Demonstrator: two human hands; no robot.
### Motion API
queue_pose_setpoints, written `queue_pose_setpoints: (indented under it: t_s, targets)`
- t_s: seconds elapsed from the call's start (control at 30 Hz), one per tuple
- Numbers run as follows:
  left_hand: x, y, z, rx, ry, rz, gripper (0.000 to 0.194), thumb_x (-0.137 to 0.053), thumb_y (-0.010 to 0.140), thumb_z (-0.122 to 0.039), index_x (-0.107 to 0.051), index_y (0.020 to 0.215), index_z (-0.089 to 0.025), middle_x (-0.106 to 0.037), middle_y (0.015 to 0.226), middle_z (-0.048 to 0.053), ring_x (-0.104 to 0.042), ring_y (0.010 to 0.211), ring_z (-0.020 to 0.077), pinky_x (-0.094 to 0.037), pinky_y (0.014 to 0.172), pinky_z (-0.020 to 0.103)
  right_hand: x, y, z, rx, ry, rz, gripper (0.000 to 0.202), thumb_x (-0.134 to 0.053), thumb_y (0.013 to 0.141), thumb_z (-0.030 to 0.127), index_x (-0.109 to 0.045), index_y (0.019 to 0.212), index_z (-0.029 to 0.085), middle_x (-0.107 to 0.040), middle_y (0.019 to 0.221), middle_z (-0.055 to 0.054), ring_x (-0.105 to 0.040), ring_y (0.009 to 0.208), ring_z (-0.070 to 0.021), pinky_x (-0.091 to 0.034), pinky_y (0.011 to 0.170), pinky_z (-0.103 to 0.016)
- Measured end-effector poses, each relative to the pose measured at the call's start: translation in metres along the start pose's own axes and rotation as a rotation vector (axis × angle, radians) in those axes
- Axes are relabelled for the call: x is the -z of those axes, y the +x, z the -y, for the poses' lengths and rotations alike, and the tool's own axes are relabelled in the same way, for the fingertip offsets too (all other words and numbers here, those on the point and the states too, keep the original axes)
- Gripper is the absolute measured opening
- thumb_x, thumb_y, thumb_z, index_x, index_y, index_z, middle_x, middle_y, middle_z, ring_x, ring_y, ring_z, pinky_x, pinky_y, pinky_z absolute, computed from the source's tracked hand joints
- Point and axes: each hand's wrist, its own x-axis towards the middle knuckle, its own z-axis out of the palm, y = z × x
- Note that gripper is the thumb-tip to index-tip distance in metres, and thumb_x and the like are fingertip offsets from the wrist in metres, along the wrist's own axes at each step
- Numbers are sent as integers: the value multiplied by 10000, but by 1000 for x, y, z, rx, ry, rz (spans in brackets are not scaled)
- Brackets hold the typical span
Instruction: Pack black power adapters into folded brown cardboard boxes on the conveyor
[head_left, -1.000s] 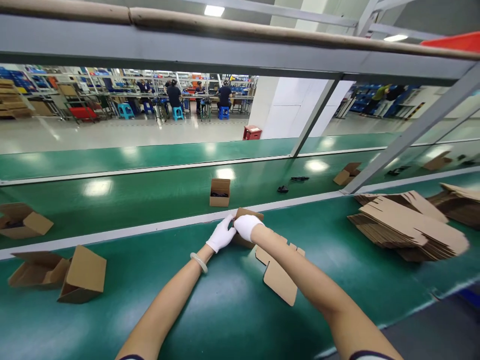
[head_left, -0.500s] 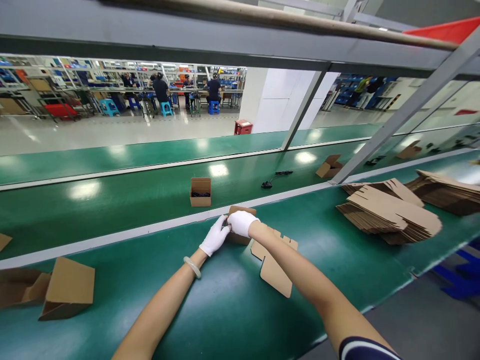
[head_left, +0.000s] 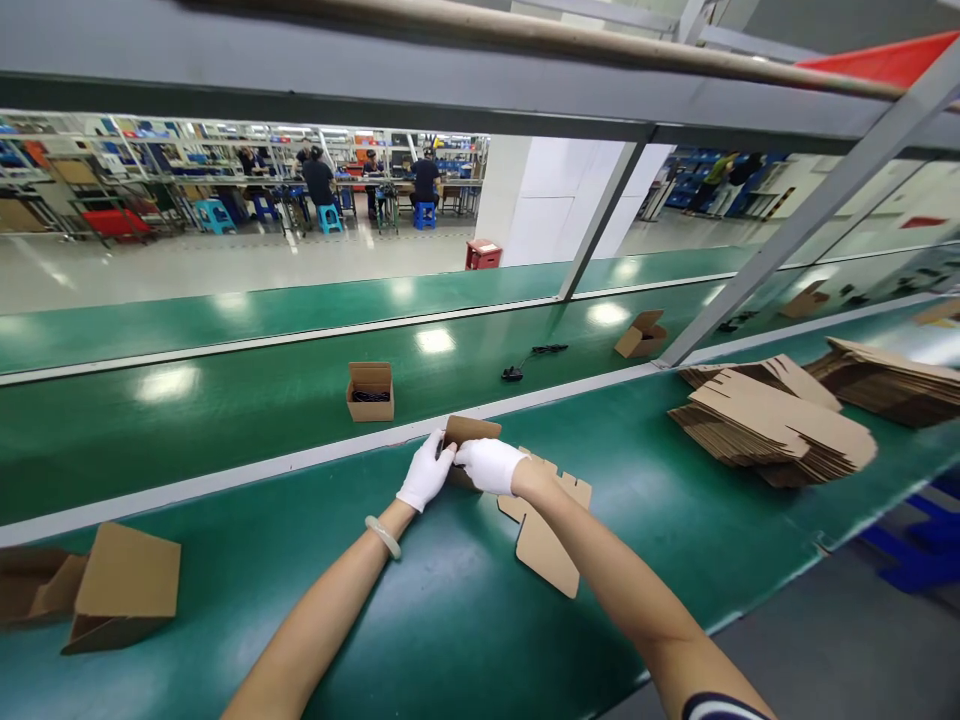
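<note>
The broad green surface (head_left: pixel 450 630) bears most of the cardboard, with a pale rail dividing it from the green conveyor belt (head_left: pixel 262 395) beyond. Over on the right lies a large stack of cardboard blanks (head_left: pixel 780 420), piled flat and slightly fanned, probably so that single sheets come away easily. Far left on the surface, folded cardboard (head_left: pixel 131 570) sits with its panels angled open. One loose die-cut blank (head_left: pixel 547 555) lies flat beside the right wrist, presumably laid there to be within reach. Between the hands, near the rail, is a small brown carton (head_left: pixel 472 428), its far panel raised, which seems to leave its top side accessible. The left grip (head_left: pixel 426 472) closes on the carton's left side, thumb apart from the fingers, likely to steady it; the right grip (head_left: pixel 487 465) has its fingers bunched together at the near edge, but whether they pinch anything cannot be told. On the belt, an open-lidded box (head_left: pixel 370 411) stands upright, so its walls contain a black cable (head_left: pixel 371 397), while a small black plug (head_left: pixel 512 374) lies loose to its right.
</note>
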Motion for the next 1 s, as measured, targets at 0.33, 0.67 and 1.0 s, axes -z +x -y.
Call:
queue_pose_setpoints:
  t_s: [0.33,0.67,1.0]
  targets:
    - [7,-7,4,29,63,66,442,-453,828,-319,-449,1251,-190,-563,1236,95,-487,1180,255,-346,1027,410,2,37,2,-111,14,71,236,-540,764,254,-703,888,136,-687,859,-152,-647,802,-257,-469,686,-317]
    - [18,19,15,-27,223,-401,299,-365,852,-195,-554,1077,-142,-632,1094,103,-553,1098,214,-418,973,358,2,-16,-1,-140,225,-259,274,-388,874,289,-622,1010,252,-657,989,-16,-601,902,-163,-428,749,-236]
    - [80,90,5,42,302,-696,349,-425,843,-258,-471,1141,-84,-504,1229,223,-445,1203,312,-330,1014,498,-74,-110,-62,-1125,350,-85,542,-380,830,487,-600,1065,51,-546,1043,-230,-576,943,-315,-447,746,-398]
